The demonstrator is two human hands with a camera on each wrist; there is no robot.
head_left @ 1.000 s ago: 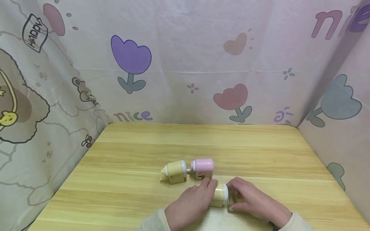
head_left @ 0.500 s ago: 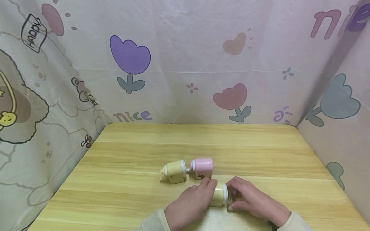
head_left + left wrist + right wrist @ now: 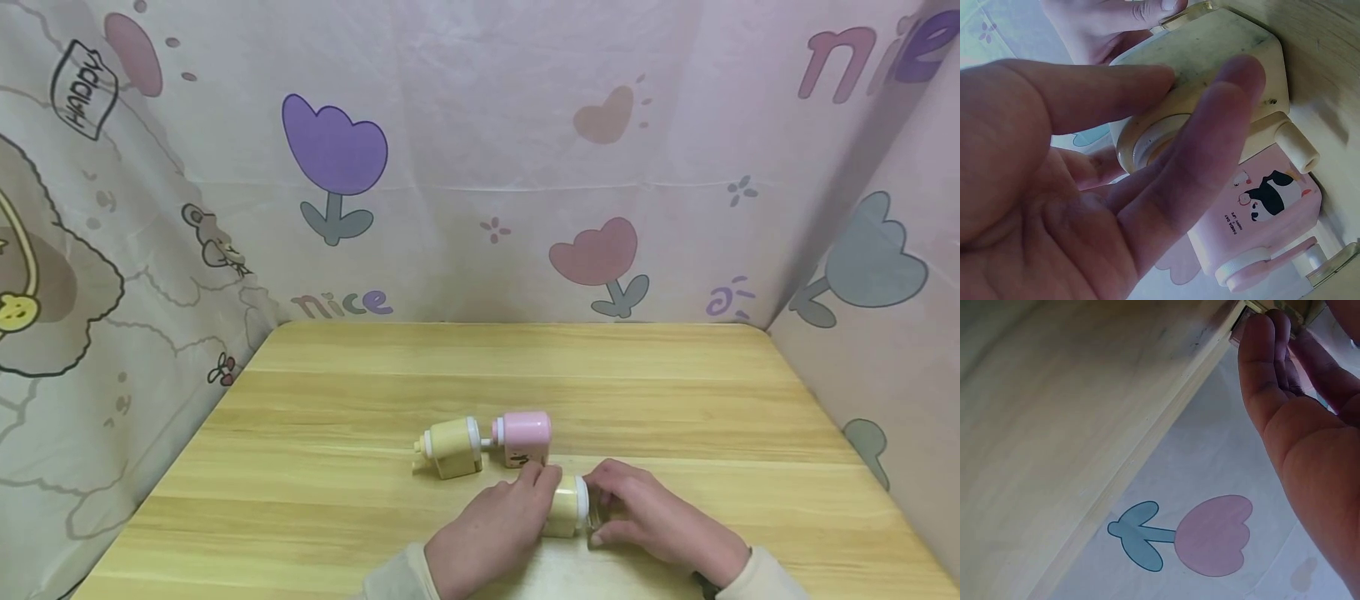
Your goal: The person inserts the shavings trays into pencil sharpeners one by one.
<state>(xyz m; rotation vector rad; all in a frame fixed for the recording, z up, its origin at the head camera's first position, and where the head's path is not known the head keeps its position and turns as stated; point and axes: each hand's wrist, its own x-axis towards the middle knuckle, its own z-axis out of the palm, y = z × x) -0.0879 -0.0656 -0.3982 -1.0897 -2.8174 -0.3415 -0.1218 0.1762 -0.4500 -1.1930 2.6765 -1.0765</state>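
A yellow hand-crank pencil sharpener (image 3: 564, 507) lies near the front of the table, its white-rimmed face toward the right. My left hand (image 3: 495, 521) grips its rear, thumb and fingers on either side of the body. At its white-rimmed end, my right hand (image 3: 660, 518) pinches a clear plastic front piece (image 3: 1190, 15) between thumb and fingers. Dark smudges mark the yellow body (image 3: 1241, 37) in the left wrist view, where the crank (image 3: 1297, 147) also sticks out. The right fingers hide most of the clear piece.
Just behind the left hand stands a pink pencil sharpener (image 3: 527, 429) with a panda print. A second yellow sharpener (image 3: 453, 447) sits to its left, crank pointing left. All are on the wooden table (image 3: 337, 375), with printed cloth (image 3: 465, 150) behind and at both sides.
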